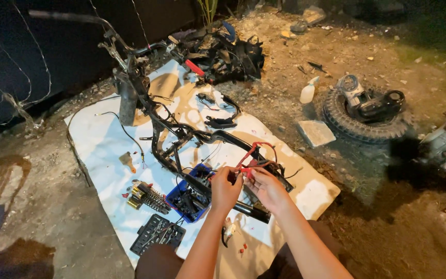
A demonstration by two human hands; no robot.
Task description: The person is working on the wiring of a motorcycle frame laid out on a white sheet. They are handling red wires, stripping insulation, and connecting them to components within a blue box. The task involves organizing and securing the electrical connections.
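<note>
My left hand (225, 189) and my right hand (266, 187) meet over a bundle of red wires (254, 153), both pinching the wiring near its connector end. The wires loop up over the rear of a stripped black scooter frame (169, 135) that lies on a white sheet (101, 150). Just under my left hand sits a blue tray (177, 194) filled with dark small parts. My forearms come up from the bottom edge, above my knees.
A coil shock absorber (148, 196) and a black socket case (157, 233) lie left of the tray. A tyre (360, 121) holding engine parts, a white bottle (308, 92) and a concrete block (315, 133) sit on the dirt at right. Black body panels (231, 57) pile up at the back.
</note>
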